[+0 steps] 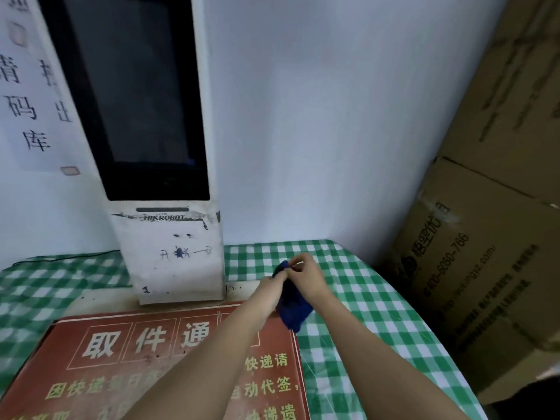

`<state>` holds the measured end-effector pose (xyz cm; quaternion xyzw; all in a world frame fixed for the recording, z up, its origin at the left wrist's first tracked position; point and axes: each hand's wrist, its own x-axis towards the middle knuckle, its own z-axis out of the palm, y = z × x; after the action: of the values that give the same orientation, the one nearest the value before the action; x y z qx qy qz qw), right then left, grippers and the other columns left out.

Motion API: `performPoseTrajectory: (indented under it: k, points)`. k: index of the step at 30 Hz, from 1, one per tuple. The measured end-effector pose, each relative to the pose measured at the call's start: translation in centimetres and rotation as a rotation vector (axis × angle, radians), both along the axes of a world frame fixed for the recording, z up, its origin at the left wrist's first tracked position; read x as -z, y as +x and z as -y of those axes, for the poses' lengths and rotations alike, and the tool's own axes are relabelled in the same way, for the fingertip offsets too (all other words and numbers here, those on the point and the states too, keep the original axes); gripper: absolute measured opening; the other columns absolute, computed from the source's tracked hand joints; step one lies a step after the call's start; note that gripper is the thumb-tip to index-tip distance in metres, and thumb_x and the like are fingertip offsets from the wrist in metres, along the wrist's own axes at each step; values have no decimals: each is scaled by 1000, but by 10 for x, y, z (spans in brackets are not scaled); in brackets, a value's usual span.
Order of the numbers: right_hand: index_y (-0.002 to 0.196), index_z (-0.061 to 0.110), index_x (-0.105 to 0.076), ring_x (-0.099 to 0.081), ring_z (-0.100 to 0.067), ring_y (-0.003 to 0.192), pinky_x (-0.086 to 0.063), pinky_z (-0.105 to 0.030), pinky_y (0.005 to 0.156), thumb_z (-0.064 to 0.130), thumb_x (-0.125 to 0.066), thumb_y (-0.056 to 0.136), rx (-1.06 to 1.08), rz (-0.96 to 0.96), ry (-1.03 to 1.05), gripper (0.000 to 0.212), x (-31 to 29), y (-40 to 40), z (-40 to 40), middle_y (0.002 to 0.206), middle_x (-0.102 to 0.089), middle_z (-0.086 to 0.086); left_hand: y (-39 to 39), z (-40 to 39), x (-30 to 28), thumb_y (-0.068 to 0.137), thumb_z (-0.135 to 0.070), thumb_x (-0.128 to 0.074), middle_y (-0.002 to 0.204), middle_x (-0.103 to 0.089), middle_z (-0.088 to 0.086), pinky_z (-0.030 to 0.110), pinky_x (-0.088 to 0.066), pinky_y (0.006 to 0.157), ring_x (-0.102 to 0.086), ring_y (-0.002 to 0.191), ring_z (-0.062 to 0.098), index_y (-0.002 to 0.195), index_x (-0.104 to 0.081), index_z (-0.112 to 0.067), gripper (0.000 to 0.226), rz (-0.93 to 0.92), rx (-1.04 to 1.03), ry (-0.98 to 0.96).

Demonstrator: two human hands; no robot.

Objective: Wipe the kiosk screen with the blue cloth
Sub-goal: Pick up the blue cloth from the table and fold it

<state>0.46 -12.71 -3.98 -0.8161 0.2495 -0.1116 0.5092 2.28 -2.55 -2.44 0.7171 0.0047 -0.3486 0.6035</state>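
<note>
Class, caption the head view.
Both hands hold the blue cloth over the checked table, right of the kiosk.

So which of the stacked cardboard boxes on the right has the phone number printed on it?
The lower cardboard box, beside the checked table: its side shows a logo and phone number. The upper box carries only blurred lettering.

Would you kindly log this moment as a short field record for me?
cloth: blue cloth, bunched, held above the checked tablecloth
left hand: grips the cloth
right hand: pinches its top edge
kiosk screen: dark, untouched, up and left of the hands
also: red sign, cardboard boxes at right
</note>
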Motion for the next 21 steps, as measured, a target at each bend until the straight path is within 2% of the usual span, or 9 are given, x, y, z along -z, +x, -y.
performPoseTrajectory:
  k: [3, 5, 7, 10, 12, 14, 16, 19, 21]
  points:
    - [97, 17, -49, -59, -18, 83, -48, -30, 73, 12, -62, 86, -69, 39, -20, 17, -27, -7, -47, 83, -59, 5, -11, -32, -24, 102, -34, -34, 75, -50, 8, 19, -37, 59, -51, 71, 14, 99, -57, -5, 37, -104, -86, -194]
    - [98, 17, -49, -59, -18, 81, -49, -29, 70, 6, -58, 85, -126, 84, 11, 19, -42, -12, -76, 84, -61, 0, -14, -51, -35, 100, -36, -39, 80, -53, 10, 21, -41, 67, -59, 95, 24, 116, -60, -6, 39, -98, -149, -262]
    - [98, 17, -51, -59, -16, 72, -48, -21, 61, 4, -54, 86, -186, 115, 90, 18, -56, -19, -103, 83, -63, -4, -14, -78, -40, 97, -35, -46, 88, -56, 14, 26, -44, 81, -57, 108, 29, 110, -62, -10, 32, -109, -183, -334]
    - [92, 17, -54, -61, -15, 64, -44, -14, 50, 3, -49, 88, -120, 171, 166, 16, -76, -32, -138, 76, -67, -2, -5, -130, -47, 83, -35, -58, 84, -65, 15, 36, -51, 81, -63, 83, 31, 94, -66, -10, 29, -137, -211, -333]
    - [90, 19, -54, -62, -19, 72, -50, -22, 64, 4, -45, 90, -8, 188, 123, 17, -82, -35, -158, 81, -69, 0, -4, -168, -59, 91, -23, -51, 81, -62, 14, 32, -47, 68, -58, 73, 28, 95, -59, -7, 19, -115, -247, -299]
    - [100, 18, -57, -62, -22, 89, -51, -36, 82, 12, -46, 93, 47, 110, 29, 15, -84, -36, -175, 97, -68, -1, -2, -194, -66, 94, -17, -46, 81, -60, 13, 31, -45, 68, -58, 76, 27, 105, -55, -6, 18, -90, -257, -267]
    - [114, 9, -58, -59, -26, 102, -48, -38, 88, 19, -46, 95, 4, 15, 18, 25, -86, -38, -199, 115, -64, -8, -6, -220, -75, 96, -16, -45, 83, -60, 13, 33, -47, 70, -59, 80, 28, 111, -52, -5, 20, -77, -233, -287]
    - [120, 5, -53, -56, -29, 112, -45, -33, 84, 27, -40, 101, -103, -4, 203, 31, -94, -47, -231, 120, -59, -8, -10, -246, -87, 96, -16, -47, 86, -61, 12, 36, -49, 69, -59, 75, 26, 108, -52, -3, 18, -40, -179, -292]
    - [119, 11, -50, -57, -28, 114, -45, -38, 94, 34, -39, 101, -130, 19, 373, 32, -96, -51, -246, 117, -57, -3, -14, -260, -95, 95, -15, -48, 88, -63, 13, 37, -50, 71, -60, 77, 26, 106, -54, -2, 17, -9, -134, -276]
